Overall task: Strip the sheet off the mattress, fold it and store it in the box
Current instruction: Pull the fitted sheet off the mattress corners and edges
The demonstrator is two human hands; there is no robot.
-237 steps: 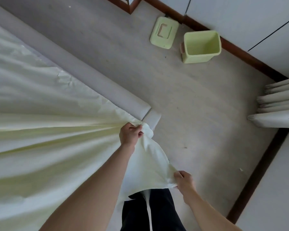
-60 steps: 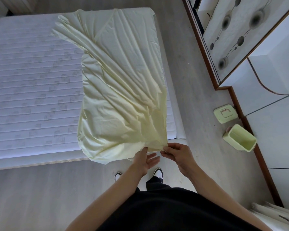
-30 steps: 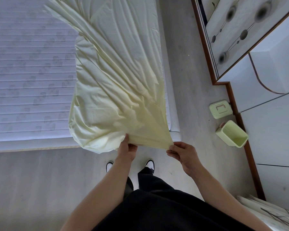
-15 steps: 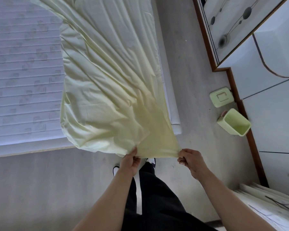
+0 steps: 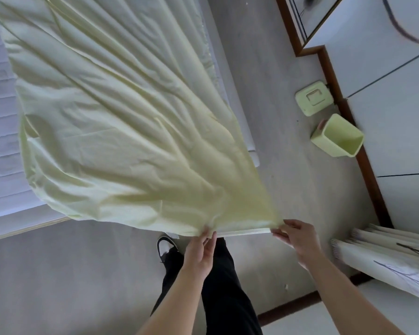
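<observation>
Both hands on the near edge of the pale yellow sheet (image 5: 121, 131) — left hand (image 5: 200, 252) pinching it at the fingertips, right hand (image 5: 298, 238) gripping the corner between thumb and curled fingers, the short stretch of hem between them pulled taut. Blurred at the fingers, so exact finger placement hard to make out. Spread from that hem in a creased fan up over the mattress (image 5: 0, 141), far end cut off by the top of the frame. Only a quilted strip of mattress seen at the left, the rest covered. Well apart on the floor by the wall, the green box (image 5: 336, 136), open and tilted, its lid (image 5: 313, 97) flat just beside. One shoe (image 5: 165, 245) visible — the other hidden under the sheet's edge.
</observation>
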